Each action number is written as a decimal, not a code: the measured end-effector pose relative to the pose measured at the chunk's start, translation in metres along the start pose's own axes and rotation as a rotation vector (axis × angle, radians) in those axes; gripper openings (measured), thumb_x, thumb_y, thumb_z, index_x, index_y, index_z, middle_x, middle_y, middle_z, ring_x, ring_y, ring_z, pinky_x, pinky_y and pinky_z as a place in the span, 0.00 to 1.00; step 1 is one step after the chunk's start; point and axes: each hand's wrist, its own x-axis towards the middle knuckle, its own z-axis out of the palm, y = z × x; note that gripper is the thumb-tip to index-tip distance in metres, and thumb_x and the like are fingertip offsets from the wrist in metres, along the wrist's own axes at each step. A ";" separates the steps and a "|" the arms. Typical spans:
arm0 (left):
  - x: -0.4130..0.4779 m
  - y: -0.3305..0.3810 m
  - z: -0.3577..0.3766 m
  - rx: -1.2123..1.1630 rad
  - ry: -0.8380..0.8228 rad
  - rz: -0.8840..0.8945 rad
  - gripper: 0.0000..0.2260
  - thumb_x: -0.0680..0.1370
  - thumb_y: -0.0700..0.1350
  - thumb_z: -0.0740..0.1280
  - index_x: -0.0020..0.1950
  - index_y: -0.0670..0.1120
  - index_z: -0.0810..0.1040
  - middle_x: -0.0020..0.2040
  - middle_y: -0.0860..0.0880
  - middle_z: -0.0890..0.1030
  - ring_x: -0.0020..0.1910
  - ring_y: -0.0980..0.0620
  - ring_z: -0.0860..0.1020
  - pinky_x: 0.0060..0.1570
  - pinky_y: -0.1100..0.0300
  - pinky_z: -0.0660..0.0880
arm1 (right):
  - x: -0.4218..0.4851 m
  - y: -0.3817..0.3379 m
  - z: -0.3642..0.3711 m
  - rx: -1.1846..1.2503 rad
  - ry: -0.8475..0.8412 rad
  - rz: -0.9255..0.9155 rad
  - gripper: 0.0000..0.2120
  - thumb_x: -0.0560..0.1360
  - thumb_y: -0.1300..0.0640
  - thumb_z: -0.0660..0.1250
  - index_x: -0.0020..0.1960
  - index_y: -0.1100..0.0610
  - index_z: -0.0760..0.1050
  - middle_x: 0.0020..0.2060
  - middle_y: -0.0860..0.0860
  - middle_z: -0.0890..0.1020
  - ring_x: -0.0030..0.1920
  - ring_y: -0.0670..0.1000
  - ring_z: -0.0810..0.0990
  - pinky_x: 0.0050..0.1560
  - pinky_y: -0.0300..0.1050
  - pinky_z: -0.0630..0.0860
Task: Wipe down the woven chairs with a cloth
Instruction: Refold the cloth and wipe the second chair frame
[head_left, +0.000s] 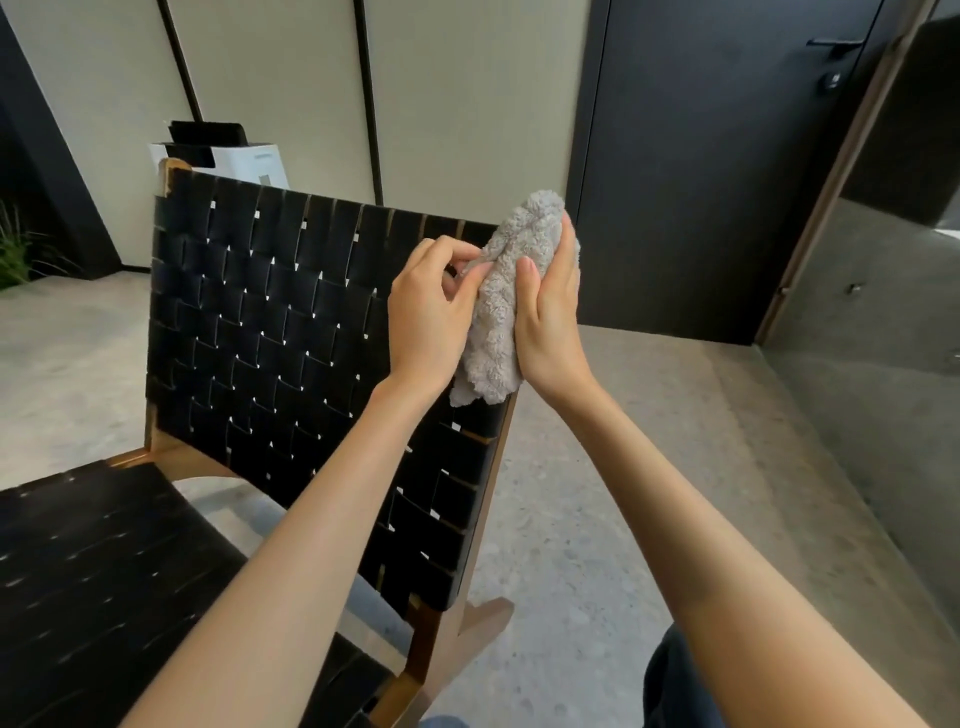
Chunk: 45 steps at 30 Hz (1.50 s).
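Between left hand and right hand: cloth.

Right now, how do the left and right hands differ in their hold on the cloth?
Left hand pinches a cloth edge with curled fingertips; right hand wraps the bundle, thumb in front. Left hand sits over the woven chair back; right hand lies past its edge. Both hold the same grey cloth.

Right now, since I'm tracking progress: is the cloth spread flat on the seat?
No, the cloth is bunched between the left hand and right hand by the backrest.
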 end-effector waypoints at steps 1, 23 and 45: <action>-0.002 -0.001 -0.001 -0.001 -0.013 0.004 0.06 0.78 0.46 0.67 0.52 0.47 0.79 0.46 0.54 0.76 0.37 0.59 0.75 0.38 0.72 0.71 | -0.002 0.001 0.001 -0.030 0.023 0.003 0.26 0.84 0.52 0.51 0.78 0.56 0.47 0.74 0.54 0.59 0.72 0.50 0.56 0.72 0.41 0.54; -0.123 -0.048 -0.033 0.039 -0.157 -0.138 0.05 0.76 0.42 0.69 0.52 0.46 0.82 0.43 0.60 0.75 0.38 0.62 0.74 0.37 0.74 0.69 | -0.148 0.060 0.023 -0.035 -0.271 0.269 0.39 0.80 0.47 0.58 0.77 0.52 0.34 0.62 0.38 0.52 0.52 0.18 0.55 0.49 0.13 0.55; -0.305 -0.102 -0.074 0.235 -0.537 -0.583 0.07 0.76 0.39 0.69 0.53 0.46 0.81 0.46 0.55 0.77 0.47 0.56 0.78 0.45 0.66 0.75 | -0.295 0.114 0.057 0.012 -0.862 0.753 0.45 0.80 0.59 0.62 0.71 0.63 0.25 0.59 0.50 0.68 0.64 0.50 0.71 0.52 0.28 0.69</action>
